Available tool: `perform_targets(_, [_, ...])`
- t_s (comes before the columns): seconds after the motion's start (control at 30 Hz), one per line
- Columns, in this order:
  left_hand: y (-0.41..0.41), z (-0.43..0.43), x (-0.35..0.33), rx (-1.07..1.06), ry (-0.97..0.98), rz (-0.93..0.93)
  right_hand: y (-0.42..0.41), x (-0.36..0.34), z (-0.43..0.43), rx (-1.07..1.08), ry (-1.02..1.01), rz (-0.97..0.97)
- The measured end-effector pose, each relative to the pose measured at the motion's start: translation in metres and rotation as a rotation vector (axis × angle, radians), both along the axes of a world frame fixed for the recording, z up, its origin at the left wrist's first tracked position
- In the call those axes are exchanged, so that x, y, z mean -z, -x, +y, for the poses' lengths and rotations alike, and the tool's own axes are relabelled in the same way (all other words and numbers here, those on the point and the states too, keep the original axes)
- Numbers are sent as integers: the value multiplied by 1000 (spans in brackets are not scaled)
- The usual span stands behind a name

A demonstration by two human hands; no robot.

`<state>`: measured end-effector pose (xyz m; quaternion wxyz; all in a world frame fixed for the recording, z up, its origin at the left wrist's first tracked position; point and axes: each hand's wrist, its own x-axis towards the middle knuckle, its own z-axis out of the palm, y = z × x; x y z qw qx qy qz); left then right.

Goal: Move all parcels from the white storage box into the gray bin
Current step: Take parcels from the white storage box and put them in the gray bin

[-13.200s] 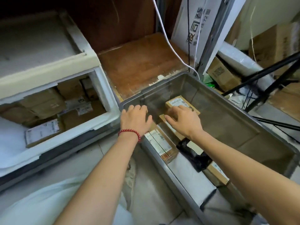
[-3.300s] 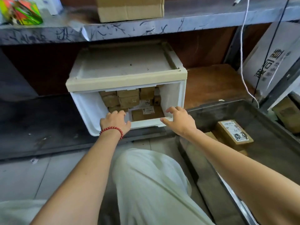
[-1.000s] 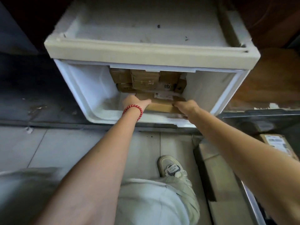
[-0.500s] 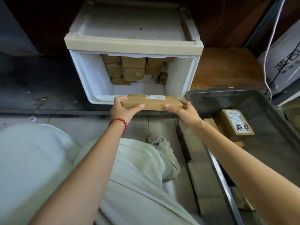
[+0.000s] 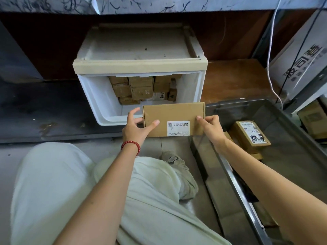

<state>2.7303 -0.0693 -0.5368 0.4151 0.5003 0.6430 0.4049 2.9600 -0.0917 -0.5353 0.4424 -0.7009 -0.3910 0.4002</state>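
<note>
Item in transit: one flat brown parcel [image 5: 174, 119], label up, held just in front of the mouth of the white storage box [image 5: 99, 101]. The left hand [image 5: 136, 128] grips its left end and the right hand [image 5: 211, 127] pinches its right end; best carried level to the right, over the rim of the gray bin [image 5: 286, 156], and set flat beside what lies there. White storage box: stacked brown parcels [image 5: 139, 89] against its far wall; gray bin: a labelled parcel [image 5: 251, 135] lying on others that are partly hidden.
</note>
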Motion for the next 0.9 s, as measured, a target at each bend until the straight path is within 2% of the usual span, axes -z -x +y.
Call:
perform_targets(0.37, [-59, 10, -7, 248, -74, 169, -44, 4, -17, 61, 44, 42])
perform_targets(0.5, [-93, 14, -14, 327, -80, 146, -77, 8, -35, 188, 95, 74])
perform_targets(0.73, [-154, 22, -10, 547, -77, 75, -130, 14, -77, 356, 53, 195])
perform_targets(0.9, [-185, 25, -4, 763, -22, 153, -168, 19, -103, 312, 130, 103])
